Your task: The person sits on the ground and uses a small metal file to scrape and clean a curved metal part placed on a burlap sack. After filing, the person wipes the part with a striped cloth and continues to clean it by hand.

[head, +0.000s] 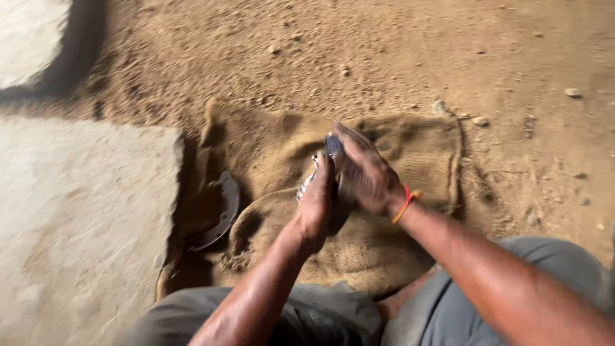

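Observation:
My left hand [317, 202] and my right hand [364, 170] are pressed together around a small crinkled packet [320, 163], silvery with a dark blue end, held above a brown burlap sack [410, 144] spread on the dirt. Both hands grip the packet; most of it is hidden between the palms and fingers. A red and orange thread band [405, 203] circles my right wrist. My knees in grey trousers [320, 314] show at the bottom edge.
A curved metal sickle blade [224, 208] lies on the sack's left side beside a pale stone slab [77, 218]. Sandy ground with small stones [572, 92] surrounds the sack. A dark curved shadow or rim [77, 57] sits at top left.

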